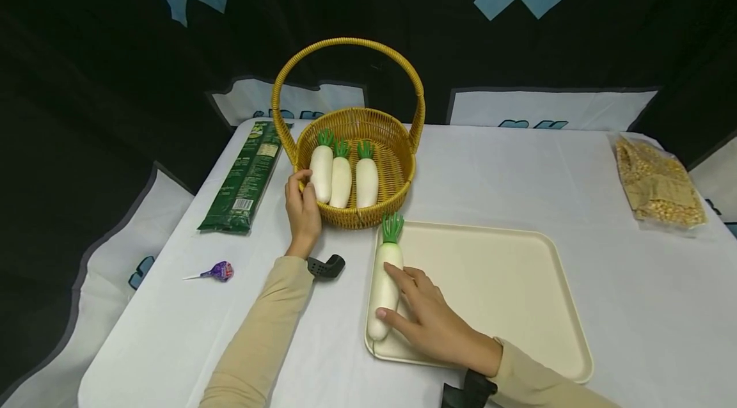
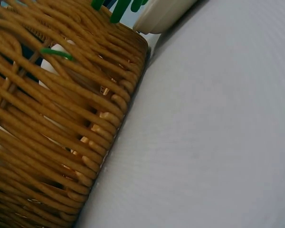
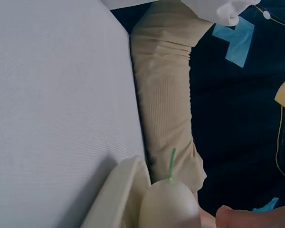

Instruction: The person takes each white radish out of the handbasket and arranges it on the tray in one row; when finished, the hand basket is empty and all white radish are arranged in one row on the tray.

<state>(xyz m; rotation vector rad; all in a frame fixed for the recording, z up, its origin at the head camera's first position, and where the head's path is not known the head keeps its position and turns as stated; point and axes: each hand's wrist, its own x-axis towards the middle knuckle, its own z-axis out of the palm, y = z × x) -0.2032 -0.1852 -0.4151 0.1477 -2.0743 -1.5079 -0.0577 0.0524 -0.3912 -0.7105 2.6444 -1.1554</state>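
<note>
A yellow wicker basket (image 1: pixel 358 219) with a tall handle holds three white radishes (image 1: pixel 366 183) with green tops. My left hand (image 1: pixel 304 213) grips the left front of its rim, fingers curled over the edge beside the leftmost radish. Up close, the left wrist view has the basket's woven side (image 2: pixel 61 118). Another white radish (image 1: pixel 383 286) lies lengthwise along the left side of a cream tray (image 1: pixel 483 293). Over it my right hand (image 1: pixel 434 318) spreads, with fairly straight fingers touching it. The right wrist view catches this radish's rounded end (image 3: pixel 168 206).
Left of the basket lies a long green packet (image 1: pixel 244 178). A purple-wrapped lollipop (image 1: pixel 220 271) is nearer on the left. At the far right sits a clear bag of yellow kernels (image 1: pixel 659 184). Black cloth (image 1: pixel 437 18) hangs behind the white table (image 1: pixel 495 171).
</note>
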